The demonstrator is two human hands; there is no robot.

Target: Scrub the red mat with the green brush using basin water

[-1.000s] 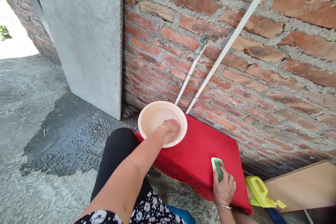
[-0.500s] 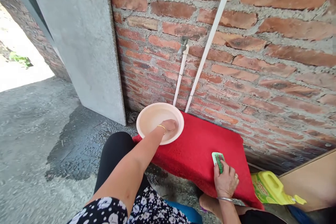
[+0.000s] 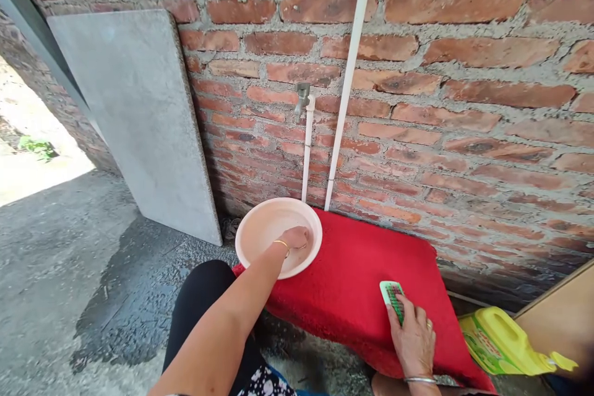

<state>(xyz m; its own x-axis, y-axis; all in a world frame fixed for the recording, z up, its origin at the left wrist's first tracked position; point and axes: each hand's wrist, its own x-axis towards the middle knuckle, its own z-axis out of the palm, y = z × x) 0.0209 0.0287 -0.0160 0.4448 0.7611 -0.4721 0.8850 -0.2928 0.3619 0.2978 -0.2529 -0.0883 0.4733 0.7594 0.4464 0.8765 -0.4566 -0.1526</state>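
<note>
My left hand (image 3: 296, 238), with a gold bangle at the wrist, is inside a pale pink basin (image 3: 245, 235). Its fingers are curled. Whatever they hold, if anything, is hidden. My right hand (image 3: 413, 334), wearing a ring and a silver bangle, grips a green and white scrubbing brush (image 3: 393, 298) over the red cloth (image 3: 352, 272). The cloth is draped on a low bench-like surface and hangs over its front. The basin stands at the left end of the cloth.
A brick wall (image 3: 417, 117) rises behind, with a tap (image 3: 302, 99) and white pipes (image 3: 349, 74). A grey slab (image 3: 134, 124) leans at left above wet floor (image 3: 125, 309). A yellow jug (image 3: 503, 340) stands at right beside a tan board (image 3: 561, 303).
The camera view has shifted, so the wall, slab and basin appear lower. My left hand stays in the basin and my right hand keeps hold of the scrubbing brush.
</note>
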